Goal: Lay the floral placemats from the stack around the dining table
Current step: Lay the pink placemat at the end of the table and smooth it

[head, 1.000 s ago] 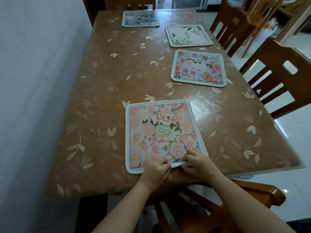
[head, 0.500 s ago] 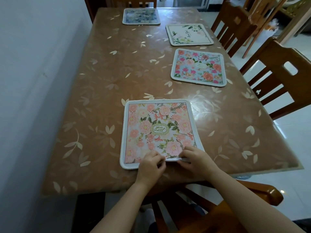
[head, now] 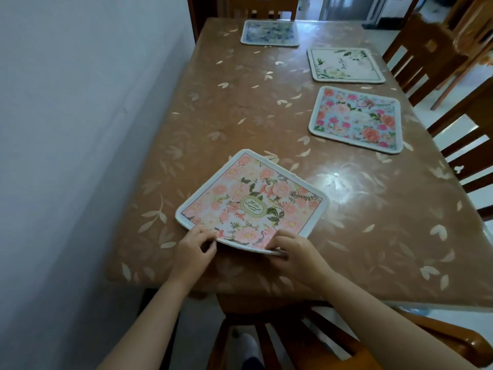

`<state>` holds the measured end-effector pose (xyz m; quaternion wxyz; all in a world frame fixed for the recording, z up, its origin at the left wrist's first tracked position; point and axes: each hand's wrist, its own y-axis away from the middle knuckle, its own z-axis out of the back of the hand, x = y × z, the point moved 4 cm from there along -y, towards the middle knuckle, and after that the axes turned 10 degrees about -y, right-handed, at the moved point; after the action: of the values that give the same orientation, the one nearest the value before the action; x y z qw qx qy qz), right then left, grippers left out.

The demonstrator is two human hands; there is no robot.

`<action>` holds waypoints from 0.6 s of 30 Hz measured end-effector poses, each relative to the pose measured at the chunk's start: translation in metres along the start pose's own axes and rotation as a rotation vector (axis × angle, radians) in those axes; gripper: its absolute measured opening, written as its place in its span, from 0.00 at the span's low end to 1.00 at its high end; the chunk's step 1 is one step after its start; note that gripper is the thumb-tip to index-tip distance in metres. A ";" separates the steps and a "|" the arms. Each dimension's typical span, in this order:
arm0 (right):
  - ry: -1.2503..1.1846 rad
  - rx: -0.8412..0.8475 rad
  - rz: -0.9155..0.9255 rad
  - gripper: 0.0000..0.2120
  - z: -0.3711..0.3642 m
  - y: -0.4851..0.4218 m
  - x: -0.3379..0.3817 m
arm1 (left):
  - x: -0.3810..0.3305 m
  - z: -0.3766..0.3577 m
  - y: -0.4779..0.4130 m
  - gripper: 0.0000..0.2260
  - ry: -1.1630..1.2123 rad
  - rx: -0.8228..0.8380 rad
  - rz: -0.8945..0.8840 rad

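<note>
A pink floral placemat [head: 253, 201] lies skewed near the front edge of the brown dining table [head: 240, 108], its near edge lifted slightly. My left hand [head: 193, 248] pinches that near edge at the left. At the right of the same edge, my right hand [head: 296, 252] grips it. Three other placemats lie flat: a blue-and-pink floral one [head: 356, 119] along the right side, a white one with green leaves [head: 345, 64] beyond it, and a blue-grey one [head: 270, 32] at the far end.
A white wall [head: 80, 129] runs close along the table's left side. Wooden chairs [head: 426, 52] stand along the right side, one at the far end [head: 262, 6], and one just below me [head: 306, 335]. The table's middle holds nothing.
The pink placemat has been turned clockwise from square to skewed, and its near edge now lifts off the table. Both hands stayed on that edge. The camera view swung left.
</note>
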<state>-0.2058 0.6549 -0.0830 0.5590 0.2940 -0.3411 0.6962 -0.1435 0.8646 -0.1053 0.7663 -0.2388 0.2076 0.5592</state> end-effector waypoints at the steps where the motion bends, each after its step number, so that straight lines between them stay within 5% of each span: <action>1: -0.019 0.001 -0.002 0.03 -0.005 -0.003 0.003 | -0.002 0.003 0.004 0.07 -0.035 -0.009 -0.042; 8: -0.090 0.052 -0.052 0.03 -0.033 -0.011 0.015 | -0.038 -0.004 0.034 0.10 0.062 0.073 -0.191; 18: -0.052 0.168 -0.056 0.03 -0.035 0.000 -0.004 | 0.000 0.011 0.050 0.08 0.170 0.021 0.061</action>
<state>-0.2059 0.6807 -0.1070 0.5427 0.3671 -0.2876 0.6985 -0.1904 0.8845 -0.1032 0.7312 -0.2707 0.2849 0.5576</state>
